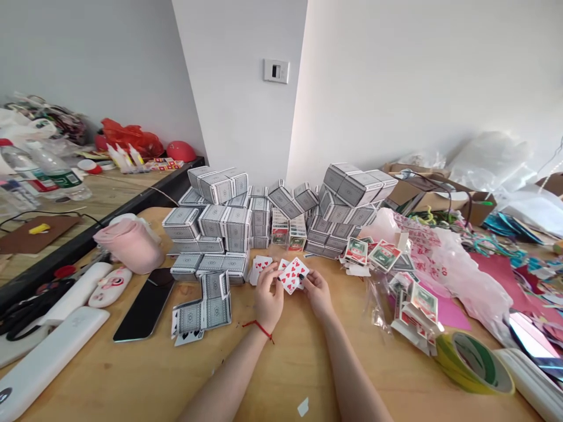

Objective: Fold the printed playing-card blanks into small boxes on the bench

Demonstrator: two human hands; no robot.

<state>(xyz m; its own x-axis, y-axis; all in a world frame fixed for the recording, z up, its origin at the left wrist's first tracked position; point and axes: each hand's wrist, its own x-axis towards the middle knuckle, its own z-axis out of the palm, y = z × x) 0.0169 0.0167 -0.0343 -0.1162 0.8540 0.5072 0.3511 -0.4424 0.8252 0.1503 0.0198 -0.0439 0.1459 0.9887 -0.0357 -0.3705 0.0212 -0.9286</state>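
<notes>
A playing card (pixel 292 276) with red hearts is held face up over the table's middle. My left hand (pixel 269 296), with a red string round its wrist, pinches the card's left side. My right hand (pixel 318 291) grips its right side. Behind that card another one shows in part. Just left of my left hand lie face-up heart cards (pixel 260 267). Blocks folded from grey-backed cards (pixel 224 220) are piled up behind to the left, and more such blocks (pixel 347 199) to the right. Nearer me on the left rests a flat grey-backed card group (pixel 201 312).
Card boxes (pixel 417 310) and a roll of yellow-green tape (pixel 472 362) lie to the right, near crumpled plastic (pixel 440 258). On the left are a black phone (pixel 145 305), a pink cloth roll (pixel 129 241) and a white long device (pixel 53 357). A paper scrap (pixel 303 407) lies in front.
</notes>
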